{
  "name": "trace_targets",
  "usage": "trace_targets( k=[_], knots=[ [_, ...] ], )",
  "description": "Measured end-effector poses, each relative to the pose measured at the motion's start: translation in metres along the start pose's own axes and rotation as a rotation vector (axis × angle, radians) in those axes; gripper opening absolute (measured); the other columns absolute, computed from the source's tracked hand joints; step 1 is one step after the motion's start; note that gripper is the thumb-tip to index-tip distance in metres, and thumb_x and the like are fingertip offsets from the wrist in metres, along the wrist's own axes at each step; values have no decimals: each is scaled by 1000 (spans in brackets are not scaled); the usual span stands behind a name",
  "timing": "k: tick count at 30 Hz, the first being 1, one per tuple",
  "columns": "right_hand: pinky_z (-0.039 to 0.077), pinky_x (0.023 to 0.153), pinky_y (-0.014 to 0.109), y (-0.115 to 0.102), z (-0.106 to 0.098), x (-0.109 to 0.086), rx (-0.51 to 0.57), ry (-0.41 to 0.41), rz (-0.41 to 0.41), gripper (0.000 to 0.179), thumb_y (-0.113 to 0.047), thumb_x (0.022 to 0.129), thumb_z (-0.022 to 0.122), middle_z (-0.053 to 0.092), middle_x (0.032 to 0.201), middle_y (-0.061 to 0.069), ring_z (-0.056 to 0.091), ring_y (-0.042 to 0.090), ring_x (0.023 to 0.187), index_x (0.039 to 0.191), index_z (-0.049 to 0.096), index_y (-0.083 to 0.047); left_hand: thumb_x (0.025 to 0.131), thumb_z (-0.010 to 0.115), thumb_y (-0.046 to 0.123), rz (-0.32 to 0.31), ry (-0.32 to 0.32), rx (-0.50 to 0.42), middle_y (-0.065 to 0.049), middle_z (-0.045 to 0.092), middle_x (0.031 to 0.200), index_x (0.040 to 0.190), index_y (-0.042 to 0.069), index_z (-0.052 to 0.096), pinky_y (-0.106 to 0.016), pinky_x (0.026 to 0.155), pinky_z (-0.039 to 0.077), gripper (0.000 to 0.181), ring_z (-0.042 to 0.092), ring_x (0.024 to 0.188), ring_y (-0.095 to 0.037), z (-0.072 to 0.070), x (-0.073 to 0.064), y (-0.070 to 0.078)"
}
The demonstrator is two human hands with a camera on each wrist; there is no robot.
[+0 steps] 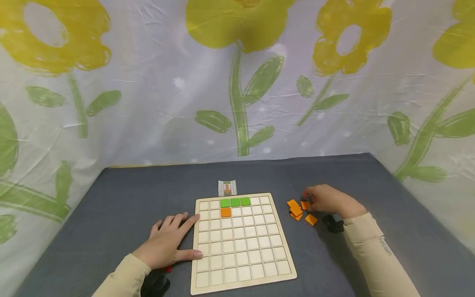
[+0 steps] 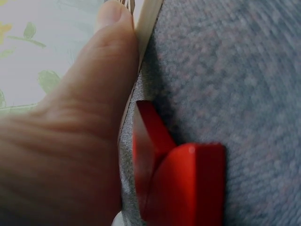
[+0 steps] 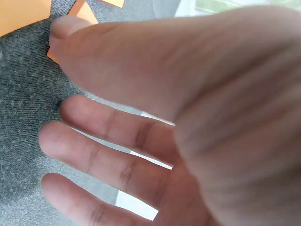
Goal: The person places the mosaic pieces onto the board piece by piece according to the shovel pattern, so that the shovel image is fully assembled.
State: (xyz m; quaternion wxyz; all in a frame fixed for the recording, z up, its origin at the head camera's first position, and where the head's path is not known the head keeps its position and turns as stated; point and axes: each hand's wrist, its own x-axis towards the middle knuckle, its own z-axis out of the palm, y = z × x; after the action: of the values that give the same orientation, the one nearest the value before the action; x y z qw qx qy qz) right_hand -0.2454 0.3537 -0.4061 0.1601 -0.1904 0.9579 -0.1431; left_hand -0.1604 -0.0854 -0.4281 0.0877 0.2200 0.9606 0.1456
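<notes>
A pale wooden grid board (image 1: 293,270) lies on the table. Three green square tiles (image 1: 235,202) sit in its top row, and one orange tile (image 1: 225,212) in the second row. My left hand (image 1: 161,243) rests on the board's left edge, fingers spread, thumb on the frame. Beside that wrist lie red pieces (image 2: 197,183), stacked or leaning. On the right, my right hand (image 1: 330,200) pinches an orange tile (image 3: 82,12) at a small heap of loose orange tiles (image 1: 295,208); the thumb covers part of it, and the index fingertip is hidden in the right wrist view.
A small printed card (image 1: 227,188) with a grid pattern lies just beyond the board's top edge. Dark grey cloth (image 1: 148,189) covers the table. A fabric backdrop (image 1: 156,103) with yellow flowers hangs behind it.
</notes>
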Motion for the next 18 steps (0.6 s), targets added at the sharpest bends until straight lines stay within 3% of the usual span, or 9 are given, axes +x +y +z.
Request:
trace_targets(
  k=[7,13,18],
  knots=[
    [41,60,29,3,2,-1,-54,25,-47,19,-11,84,73,55,76,0,46,13,66,101,64,-9,77,54,75,-9,-16,-8,-17,37,147,151,21,32,-73,94,27,95,37,128,-40,0,1,1],
    [46,64,30,1,2,-1,-70,59,-58,16,-12,85,71,60,82,2,51,13,70,96,64,-3,77,55,75,-9,-10,-5,-18,38,146,151,20,33,-73,94,27,95,38,128,-40,0,1,1],
    [42,61,29,-6,0,-1,-78,117,-94,13,-12,87,69,56,79,2,47,14,68,91,60,-3,76,55,76,-15,-5,-1,-17,38,145,150,20,34,-73,94,27,95,38,128,-39,-1,0,1]
  ],
)
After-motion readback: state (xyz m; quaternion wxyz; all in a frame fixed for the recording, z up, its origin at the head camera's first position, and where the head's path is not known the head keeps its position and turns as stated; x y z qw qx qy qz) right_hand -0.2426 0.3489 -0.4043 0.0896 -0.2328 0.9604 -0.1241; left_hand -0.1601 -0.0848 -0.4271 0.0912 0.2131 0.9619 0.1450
